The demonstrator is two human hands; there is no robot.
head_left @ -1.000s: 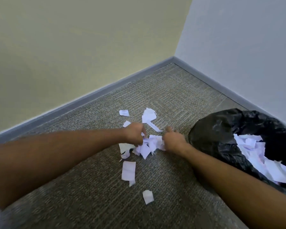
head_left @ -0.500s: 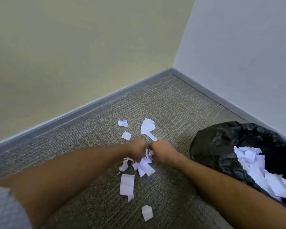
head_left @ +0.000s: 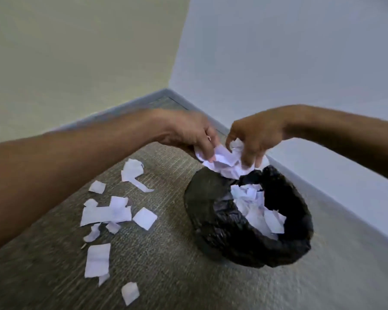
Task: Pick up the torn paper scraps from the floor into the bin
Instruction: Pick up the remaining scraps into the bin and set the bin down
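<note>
My left hand (head_left: 188,133) and my right hand (head_left: 255,135) together hold a crumpled bunch of white paper scraps (head_left: 224,162) just above the far rim of the bin. Fingers of both hands curl round the bunch. The bin (head_left: 202,198) is lined with a black bag and has several white scraps (head_left: 260,211) inside. Several torn scraps (head_left: 108,213) lie on the carpet to the left of the bin, with a larger piece (head_left: 98,260) and a small one (head_left: 130,293) nearer to me.
The grey carpet (head_left: 166,276) runs into a room corner. A pale yellow wall (head_left: 76,52) stands at the left and a white wall (head_left: 300,52) at the right, both with a grey baseboard (head_left: 121,106). The bin stands close to the right wall.
Both hands lifted from the floor with a gathered bunch of scraps and moved right, over the bin. The pile on the carpet is smaller where they scooped.
</note>
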